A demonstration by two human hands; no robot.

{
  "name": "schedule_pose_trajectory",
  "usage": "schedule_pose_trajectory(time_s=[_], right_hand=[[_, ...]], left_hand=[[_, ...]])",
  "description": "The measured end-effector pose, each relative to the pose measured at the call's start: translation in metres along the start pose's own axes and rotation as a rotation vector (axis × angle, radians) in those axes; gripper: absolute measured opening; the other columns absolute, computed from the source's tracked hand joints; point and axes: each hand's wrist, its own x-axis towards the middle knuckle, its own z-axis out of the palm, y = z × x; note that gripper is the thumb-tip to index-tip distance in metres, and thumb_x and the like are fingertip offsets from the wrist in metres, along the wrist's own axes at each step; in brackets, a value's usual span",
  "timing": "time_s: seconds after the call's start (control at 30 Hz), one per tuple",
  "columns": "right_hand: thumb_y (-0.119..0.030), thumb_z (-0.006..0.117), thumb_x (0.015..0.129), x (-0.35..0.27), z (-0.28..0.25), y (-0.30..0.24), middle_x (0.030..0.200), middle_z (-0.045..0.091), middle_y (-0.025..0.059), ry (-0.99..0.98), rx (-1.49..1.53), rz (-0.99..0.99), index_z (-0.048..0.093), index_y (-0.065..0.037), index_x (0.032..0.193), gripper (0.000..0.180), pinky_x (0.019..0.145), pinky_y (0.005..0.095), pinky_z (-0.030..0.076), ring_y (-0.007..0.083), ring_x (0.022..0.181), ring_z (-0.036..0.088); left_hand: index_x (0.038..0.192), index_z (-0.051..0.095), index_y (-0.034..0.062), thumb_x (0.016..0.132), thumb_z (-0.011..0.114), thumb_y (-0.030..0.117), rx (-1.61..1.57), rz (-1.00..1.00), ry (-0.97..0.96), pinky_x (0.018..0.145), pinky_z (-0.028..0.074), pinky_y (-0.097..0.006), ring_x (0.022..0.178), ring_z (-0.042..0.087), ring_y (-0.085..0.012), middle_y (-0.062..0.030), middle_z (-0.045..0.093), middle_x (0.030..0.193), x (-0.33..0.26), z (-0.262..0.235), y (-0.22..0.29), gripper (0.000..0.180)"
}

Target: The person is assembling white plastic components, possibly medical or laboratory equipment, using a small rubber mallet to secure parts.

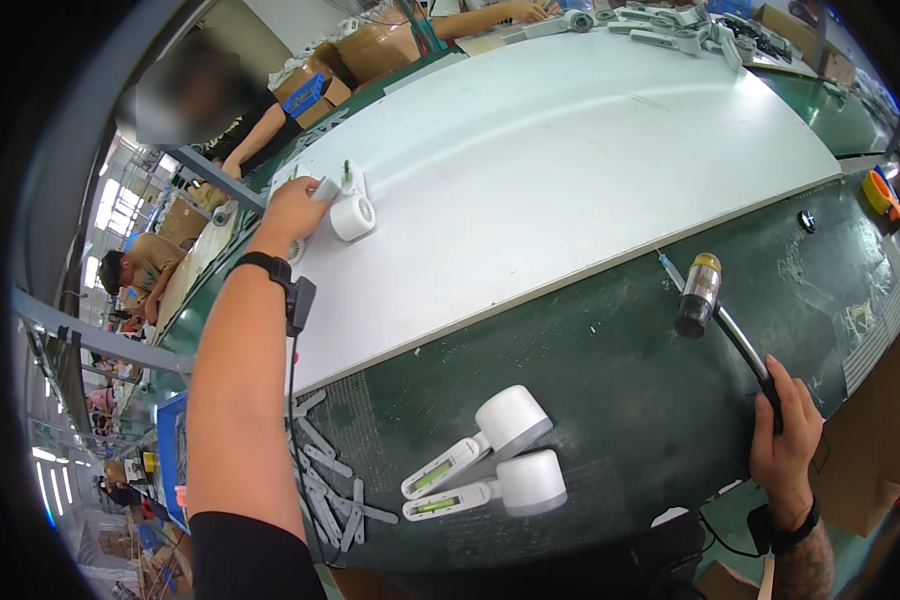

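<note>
My left hand (295,212) is at the left end of a large white board (570,170), its fingers closed around a white handheld fan that they partly cover. Right beside it lies another white fan (353,216) with a round grilled head. My right hand (788,425) grips the dark handle of a mallet (701,290) with a yellow face and a black face, its head over the green table. In front of me two white fans (515,420) (532,482) lie side by side, green cells showing in their opened handles.
Loose grey strips (335,490) are scattered at the near left. By the mallet head lies a thin blue tool (670,268). An orange and yellow tool (880,195) sits at the far right. Grey fan parts (670,28) are heaped at the back; other people work across the table.
</note>
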Motion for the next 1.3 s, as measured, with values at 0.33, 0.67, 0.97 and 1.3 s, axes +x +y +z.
schedule_pose_trajectory(time_s=[0.33, 0.67, 0.97, 1.3], right_hand=[[0.004, 0.072, 0.096, 0.004, 0.003, -0.001, 0.091, 0.068, 0.0152, 0.011, 0.031, -0.052, 0.072, 0.003, 0.143, 0.047, 0.066, 0.0376, 0.051, 0.0272, 0.071, 0.064], [0.004, 0.073, 0.095, 0.003, -0.002, -0.003, 0.091, 0.068, 0.0152, 0.017, 0.053, -0.063, 0.072, 0.004, 0.141, 0.046, 0.065, 0.0377, 0.051, 0.0275, 0.071, 0.064], [0.001, 0.073, 0.099, 0.004, 0.001, -0.007, 0.091, 0.068, 0.0144, 0.025, 0.054, -0.047, 0.073, 0.0, 0.141, 0.042, 0.066, 0.0384, 0.052, 0.0294, 0.072, 0.066], [-0.005, 0.076, 0.1, 0.003, 0.003, -0.013, 0.092, 0.07, 0.0125, 0.024, 0.017, -0.049, 0.076, -0.008, 0.141, 0.041, 0.069, 0.0399, 0.054, 0.0306, 0.075, 0.069]], left_hand=[[0.134, 0.08, 0.0086, 0.096, 0.086, 0.043, 0.03, -0.197, 0.112, 0.114, 0.056, -0.044, 0.134, 0.073, -0.0366, -0.019, 0.079, 0.14, 0.046, 0.006, -0.009, 0.051], [0.142, 0.067, -0.0166, 0.081, 0.091, 0.062, -0.308, -0.23, -0.215, 0.097, 0.062, -0.045, 0.112, 0.08, -0.0372, -0.0294, 0.077, 0.131, 0.028, -0.001, 0.057, 0.102], [0.138, 0.076, 0.027, 0.082, 0.089, 0.017, -0.005, 0.611, -0.171, 0.123, 0.041, -0.054, 0.143, 0.06, -0.0388, -0.0133, 0.067, 0.152, -0.163, -0.048, 0.109, 0.058], [0.158, 0.061, 0.0174, 0.094, 0.076, 0.017, -0.361, 0.377, 0.243, 0.12, 0.049, -0.053, 0.141, 0.06, -0.0485, -0.0227, 0.058, 0.159, -0.203, -0.009, 0.035, 0.066]])
